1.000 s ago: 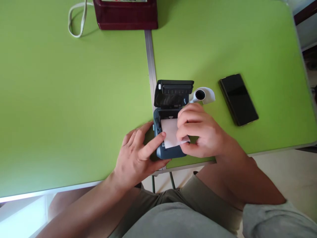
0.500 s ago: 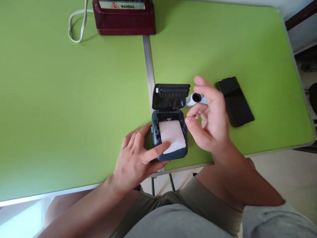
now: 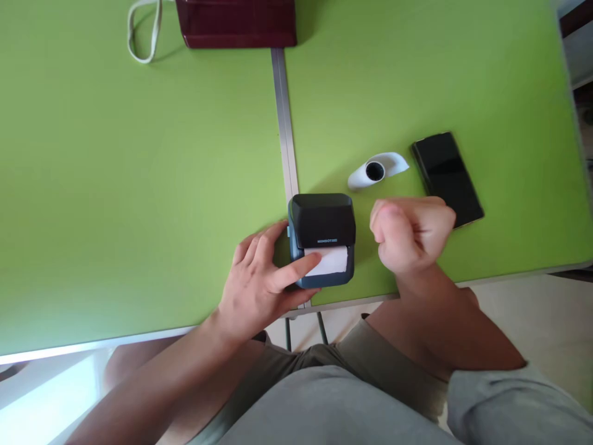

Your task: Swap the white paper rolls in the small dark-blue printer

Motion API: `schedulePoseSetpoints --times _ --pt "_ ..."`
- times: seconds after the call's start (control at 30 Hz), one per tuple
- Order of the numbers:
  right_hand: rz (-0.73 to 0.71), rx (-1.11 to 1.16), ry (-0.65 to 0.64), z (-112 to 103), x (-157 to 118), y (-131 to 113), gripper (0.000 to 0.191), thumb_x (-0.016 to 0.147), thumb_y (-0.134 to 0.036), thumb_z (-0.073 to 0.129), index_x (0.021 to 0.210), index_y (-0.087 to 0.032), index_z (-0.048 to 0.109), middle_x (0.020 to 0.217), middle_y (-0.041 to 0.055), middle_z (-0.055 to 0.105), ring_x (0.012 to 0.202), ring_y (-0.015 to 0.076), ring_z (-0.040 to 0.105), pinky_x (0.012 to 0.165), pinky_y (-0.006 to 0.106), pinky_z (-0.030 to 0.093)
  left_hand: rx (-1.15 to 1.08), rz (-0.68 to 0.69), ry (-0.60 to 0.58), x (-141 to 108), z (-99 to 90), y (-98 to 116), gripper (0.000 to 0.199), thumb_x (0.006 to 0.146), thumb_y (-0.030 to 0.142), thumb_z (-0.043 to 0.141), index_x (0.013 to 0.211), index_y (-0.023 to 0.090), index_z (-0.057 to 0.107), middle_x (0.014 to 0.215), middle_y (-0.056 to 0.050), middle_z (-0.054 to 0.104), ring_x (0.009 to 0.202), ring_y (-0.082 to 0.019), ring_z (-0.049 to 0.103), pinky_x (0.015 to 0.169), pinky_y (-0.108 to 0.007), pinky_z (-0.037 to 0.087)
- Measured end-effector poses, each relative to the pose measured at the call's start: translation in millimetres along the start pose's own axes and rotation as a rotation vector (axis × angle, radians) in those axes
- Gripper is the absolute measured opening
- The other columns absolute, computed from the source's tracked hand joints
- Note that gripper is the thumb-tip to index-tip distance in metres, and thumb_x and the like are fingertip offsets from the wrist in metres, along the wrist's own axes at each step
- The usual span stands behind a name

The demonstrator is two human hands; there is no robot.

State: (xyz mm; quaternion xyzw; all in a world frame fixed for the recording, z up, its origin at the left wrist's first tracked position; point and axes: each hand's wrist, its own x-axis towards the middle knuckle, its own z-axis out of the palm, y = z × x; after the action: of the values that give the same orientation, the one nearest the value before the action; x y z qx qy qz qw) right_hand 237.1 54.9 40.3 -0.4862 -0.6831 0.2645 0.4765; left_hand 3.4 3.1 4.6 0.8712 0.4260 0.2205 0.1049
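Note:
A small dark label printer (image 3: 323, 216) stands near the table's front edge with its lid down. From its front slot a white paper strip (image 3: 334, 261) sticks out. My left hand (image 3: 260, 281) is wrapped round the printer's left side, its index finger pressing on the strip. Closed into a fist, my right hand (image 3: 412, 235) is held in the air right of the printer, apart from it; nothing shows in its fingers. Behind them, a small white paper roll (image 3: 364, 177) with a dark core lies on its side, its loose end curling right.
A black phone (image 3: 447, 179) lies to the right, partly behind my right hand. At the back stands a dark red appliance (image 3: 236, 25) with a white cord (image 3: 155, 37). A metal seam (image 3: 283, 117) runs across the green table (image 3: 139, 185).
The printer's lid has gone from raised to down over the paper. My right hand has gone from spread fingers to a fist, uncovering the paper roll. The left hand keeps its hold.

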Motion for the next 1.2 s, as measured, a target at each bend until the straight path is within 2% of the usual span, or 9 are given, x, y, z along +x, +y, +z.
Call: schedulePoseSetpoints --times 0.07,0.13,0.2,0.3,0.4,0.6,0.83,1.0,1.2 --pt "0.065 -0.024 -0.062 -1.1 -1.4 0.0 0.059 0.097 -0.03 0.056 0.046 -0.019 0.029 0.041 -0.0049 0.027 0.04 0.005 0.027 0.046 0.03 0.016 0.0 -0.006 0.002 -0.8 1.2 -0.2 0.057 0.091 0.045 0.072 0.14 0.038 0.043 0.145 -0.021 0.048 0.124 -0.034 0.06 0.098 -0.049 0.05" --pt "0.179 -0.058 -0.138 -0.9 -1.3 3.1 0.063 0.095 -0.033 0.061 0.042 -0.019 0.03 0.038 -0.0054 0.026 0.039 0.0042 0.024 0.043 0.03 0.015 -0.004 0.005 0.009 -1.4 2.6 -0.5 0.06 0.092 0.046 0.072 0.143 0.039 0.041 0.147 -0.021 0.048 0.126 -0.034 0.06 0.099 -0.049 0.049" --pt "0.297 -0.096 -0.216 -0.1 0.2 7.9 0.069 0.091 -0.045 0.066 0.04 -0.02 0.028 0.038 -0.0057 0.021 0.039 0.0038 0.019 0.041 0.03 0.011 0.002 0.005 0.027 -1.6 3.7 -0.6 0.069 0.092 0.047 0.071 0.15 0.039 0.034 0.146 -0.021 0.05 0.126 -0.034 0.06 0.099 -0.048 0.049" --pt "0.361 -0.102 -0.289 0.2 3.7 14.0 0.078 0.082 -0.067 0.07 0.039 -0.021 0.024 0.042 -0.006 0.013 0.044 0.0034 0.011 0.041 0.03 0.004 0.02 -0.007 0.023 -1.2 4.4 0.1 0.082 0.092 0.049 0.069 0.16 0.034 0.024 0.142 -0.022 0.055 0.125 -0.034 0.061 0.098 -0.047 0.048" --pt "0.384 -0.116 -0.356 -1.2 6.9 16.1 0.081 0.076 -0.076 0.07 0.039 -0.022 0.023 0.045 -0.0057 0.012 0.046 0.0034 0.011 0.041 0.03 0.001 0.016 -0.033 0.01 -0.8 4.7 1.3 0.081 0.092 0.052 0.068 0.161 0.032 0.03 0.144 -0.021 0.056 0.126 -0.034 0.061 0.1 -0.046 0.047" --pt "0.378 -0.111 -0.401 -2.6 8.3 16.7 0.078 0.079 -0.07 0.072 0.039 -0.021 0.025 0.043 -0.0051 0.013 0.044 0.0035 0.011 0.04 0.031 0.004 0.01 -0.043 -0.004 -1.8 4.7 2.1 0.075 0.092 0.053 0.067 0.158 0.03 0.039 0.145 -0.021 0.055 0.128 -0.034 0.06 0.102 -0.046 0.046" --pt "0.411 -0.131 -0.436 -3.1 7.8 19.8 0.078 0.078 -0.067 0.075 0.04 -0.022 0.024 0.044 -0.0051 0.012 0.044 0.004 0.011 0.039 0.033 0.002 0.04 -0.039 0.007 -0.2 4.0 3.6 0.071 0.093 0.055 0.065 0.152 0.028 0.038 0.141 -0.021 0.056 0.125 -0.032 0.062 0.1 -0.045 0.047" --pt "0.424 -0.108 -0.428 -3.1 8.1 19.0 0.074 0.077 -0.059 0.077 0.039 -0.022 0.026 0.043 -0.005 0.013 0.044 0.0042 0.012 0.039 0.033 0.001 0.021 -0.079 -0.004 0.7 3.5 6.2 0.073 0.089 0.054 0.07 0.151 0.03 0.039 0.144 -0.019 0.056 0.127 -0.032 0.061 0.1 -0.044 0.048" --pt "0.414 -0.139 -0.43 -3.8 8.5 16.9 0.073 0.078 -0.056 0.078 0.04 -0.021 0.027 0.043 -0.005 0.014 0.044 0.0038 0.012 0.04 0.031 0.002 0.043 -0.092 0.004 1.0 4.6 7.5 0.073 0.088 0.053 0.071 0.149 0.032 0.038 0.143 -0.019 0.056 0.127 -0.032 0.062 0.098 -0.044 0.048"
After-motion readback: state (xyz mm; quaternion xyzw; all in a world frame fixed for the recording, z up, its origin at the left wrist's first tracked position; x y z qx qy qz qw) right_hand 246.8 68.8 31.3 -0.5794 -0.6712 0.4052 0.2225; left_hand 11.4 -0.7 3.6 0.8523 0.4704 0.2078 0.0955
